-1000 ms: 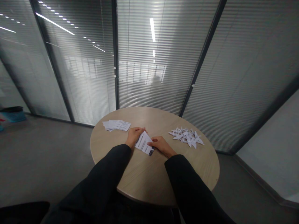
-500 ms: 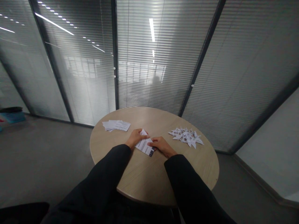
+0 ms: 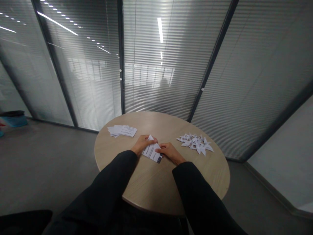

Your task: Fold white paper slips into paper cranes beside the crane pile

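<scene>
A printed sheet of white paper [image 3: 152, 152], with a pointed, folded-looking top and a dark patch at its lower right corner, is held between my hands over the middle of the table. My left hand [image 3: 143, 143] is closed on its upper left side, thumb across the top. My right hand [image 3: 169, 152] pinches the right edge, thumb on the front and fingers behind. To the right lies a heap of white folded paper cranes [image 3: 195, 143]. Several loose printed sheets [image 3: 122, 131] lie overlapping at the far left of the table.
The round wooden table [image 3: 156, 192] stands close to a glass partition with blinds [image 3: 158, 94]. A blue bin [image 3: 15, 119] with a dark rim sits on the floor at the far left. A white wall [image 3: 286, 156] runs along the right.
The paper has tilted slightly, its lower corner a little higher than before. My hands keep nearly the same grip and place.
</scene>
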A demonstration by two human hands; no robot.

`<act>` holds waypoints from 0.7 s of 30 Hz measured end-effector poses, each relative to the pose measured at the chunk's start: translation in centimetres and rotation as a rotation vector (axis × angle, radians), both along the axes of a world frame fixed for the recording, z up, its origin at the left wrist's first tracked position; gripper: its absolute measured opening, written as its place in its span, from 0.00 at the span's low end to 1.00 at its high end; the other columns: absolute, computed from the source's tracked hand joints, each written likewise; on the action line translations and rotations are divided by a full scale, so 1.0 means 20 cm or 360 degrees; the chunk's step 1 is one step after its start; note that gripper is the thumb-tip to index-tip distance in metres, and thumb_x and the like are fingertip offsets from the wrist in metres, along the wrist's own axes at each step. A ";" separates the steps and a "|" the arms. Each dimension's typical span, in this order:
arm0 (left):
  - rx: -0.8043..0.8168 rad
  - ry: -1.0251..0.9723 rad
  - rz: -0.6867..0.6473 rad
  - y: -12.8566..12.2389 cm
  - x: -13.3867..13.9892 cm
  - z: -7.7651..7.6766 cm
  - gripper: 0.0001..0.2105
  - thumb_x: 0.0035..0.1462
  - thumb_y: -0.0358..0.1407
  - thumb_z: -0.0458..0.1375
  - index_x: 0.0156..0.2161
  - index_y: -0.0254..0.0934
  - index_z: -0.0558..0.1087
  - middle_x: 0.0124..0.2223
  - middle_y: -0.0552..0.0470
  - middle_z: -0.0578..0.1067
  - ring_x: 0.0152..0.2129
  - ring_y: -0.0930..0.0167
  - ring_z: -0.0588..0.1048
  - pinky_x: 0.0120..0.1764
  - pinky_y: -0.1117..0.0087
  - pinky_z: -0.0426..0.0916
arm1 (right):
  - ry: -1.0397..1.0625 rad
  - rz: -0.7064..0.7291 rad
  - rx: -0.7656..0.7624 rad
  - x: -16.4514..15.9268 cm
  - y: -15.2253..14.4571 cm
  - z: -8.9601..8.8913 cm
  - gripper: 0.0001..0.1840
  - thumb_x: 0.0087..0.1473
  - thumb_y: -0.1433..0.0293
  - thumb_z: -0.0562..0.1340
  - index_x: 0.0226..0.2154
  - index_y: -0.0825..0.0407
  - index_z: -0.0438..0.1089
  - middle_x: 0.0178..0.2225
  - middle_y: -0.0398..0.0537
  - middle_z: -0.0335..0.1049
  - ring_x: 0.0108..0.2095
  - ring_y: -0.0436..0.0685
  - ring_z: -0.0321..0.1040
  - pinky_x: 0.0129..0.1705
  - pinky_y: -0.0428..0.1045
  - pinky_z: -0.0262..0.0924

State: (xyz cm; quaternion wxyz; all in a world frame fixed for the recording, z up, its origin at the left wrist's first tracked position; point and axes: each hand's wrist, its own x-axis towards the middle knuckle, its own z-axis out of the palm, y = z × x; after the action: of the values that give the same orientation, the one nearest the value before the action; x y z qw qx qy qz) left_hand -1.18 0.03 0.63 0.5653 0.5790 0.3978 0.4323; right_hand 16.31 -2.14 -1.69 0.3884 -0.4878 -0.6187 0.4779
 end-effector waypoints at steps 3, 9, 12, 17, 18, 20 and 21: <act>0.0025 0.0053 0.0075 0.00 0.00 0.00 0.17 0.37 0.42 0.69 0.31 0.30 0.76 0.23 0.51 0.74 0.15 0.76 0.68 0.19 0.76 0.58 | -0.0033 0.0000 -0.0009 0.00 0.00 -0.01 0.13 0.36 0.64 0.69 0.22 0.58 0.72 0.18 0.44 0.69 0.19 0.48 0.61 0.21 0.44 0.53; 0.0016 0.0083 0.0107 0.02 0.01 -0.02 0.15 0.38 0.40 0.68 0.30 0.30 0.76 0.23 0.50 0.74 0.15 0.75 0.69 0.19 0.76 0.58 | 0.0003 0.0036 0.0004 0.00 0.00 -0.02 0.17 0.37 0.61 0.70 0.25 0.58 0.73 0.21 0.46 0.71 0.20 0.50 0.63 0.23 0.45 0.54; 0.0011 0.0056 0.0086 0.02 0.01 -0.01 0.14 0.39 0.39 0.68 0.31 0.29 0.77 0.23 0.50 0.75 0.15 0.76 0.68 0.19 0.76 0.58 | 0.0000 0.0053 0.0003 0.01 0.00 -0.02 0.18 0.36 0.61 0.70 0.26 0.58 0.73 0.22 0.46 0.72 0.21 0.50 0.65 0.24 0.45 0.54; 0.0003 0.0004 0.0020 0.02 -0.01 -0.02 0.16 0.39 0.40 0.67 0.32 0.29 0.77 0.24 0.48 0.76 0.16 0.75 0.69 0.20 0.75 0.60 | -0.0023 0.0053 -0.0011 0.01 0.00 -0.01 0.17 0.36 0.61 0.70 0.25 0.58 0.73 0.21 0.45 0.71 0.21 0.50 0.65 0.23 0.45 0.55; 0.0005 -0.0007 0.0003 0.02 -0.01 -0.02 0.16 0.39 0.41 0.67 0.32 0.29 0.77 0.25 0.48 0.76 0.16 0.75 0.70 0.20 0.75 0.61 | -0.0028 0.0056 -0.0005 0.01 0.00 0.00 0.17 0.36 0.61 0.70 0.25 0.58 0.73 0.21 0.45 0.71 0.21 0.50 0.64 0.23 0.45 0.55; 0.0009 -0.0039 -0.0028 0.02 -0.01 -0.02 0.18 0.39 0.44 0.67 0.32 0.29 0.76 0.26 0.46 0.77 0.18 0.73 0.71 0.21 0.74 0.62 | -0.0046 0.0057 0.0009 0.01 0.00 0.00 0.17 0.36 0.61 0.69 0.25 0.58 0.73 0.21 0.45 0.71 0.21 0.50 0.64 0.22 0.45 0.55; 0.0011 -0.0065 -0.0044 0.02 -0.01 -0.02 0.19 0.39 0.45 0.67 0.32 0.29 0.76 0.28 0.45 0.77 0.19 0.72 0.72 0.22 0.74 0.63 | -0.0059 0.0057 0.0017 0.01 0.00 0.01 0.17 0.36 0.61 0.69 0.25 0.58 0.73 0.20 0.45 0.71 0.21 0.50 0.64 0.22 0.45 0.55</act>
State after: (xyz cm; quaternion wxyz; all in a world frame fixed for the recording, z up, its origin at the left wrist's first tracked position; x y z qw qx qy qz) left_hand -1.46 0.38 0.17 0.5775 0.5774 0.3766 0.4375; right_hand 16.48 -2.10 -1.57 0.3710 -0.4833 -0.6369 0.4723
